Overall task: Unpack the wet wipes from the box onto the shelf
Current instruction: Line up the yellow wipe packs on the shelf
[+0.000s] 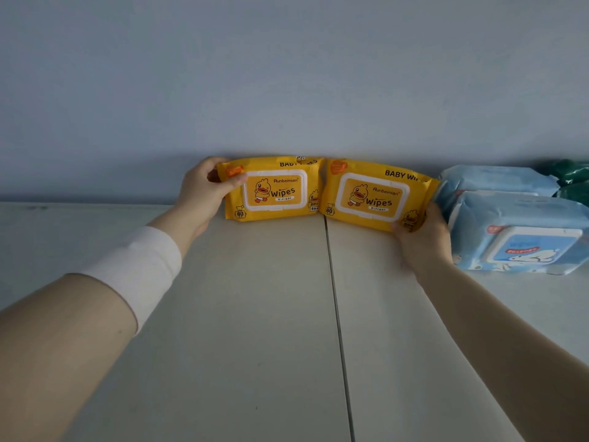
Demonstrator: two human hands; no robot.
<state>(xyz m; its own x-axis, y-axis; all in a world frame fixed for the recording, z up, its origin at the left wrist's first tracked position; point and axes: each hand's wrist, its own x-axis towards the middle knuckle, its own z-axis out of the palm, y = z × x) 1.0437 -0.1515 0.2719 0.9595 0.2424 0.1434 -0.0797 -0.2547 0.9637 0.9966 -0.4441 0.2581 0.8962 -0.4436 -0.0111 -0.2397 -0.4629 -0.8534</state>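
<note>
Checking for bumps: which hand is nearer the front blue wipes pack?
Right. The right hand is just left of the front blue wipes pack; the left hand grips the left yellow wipes pack.

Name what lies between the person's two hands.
In the head view: the left yellow wipes pack, gripped by the left hand, and the right yellow wipes pack, gripped by the right hand.

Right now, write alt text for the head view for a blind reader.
The left hand grips the left yellow wipes pack and the right hand the right yellow pack, side by side at the back of a pale shelf. Blue wipes packs lie to their right.
</note>
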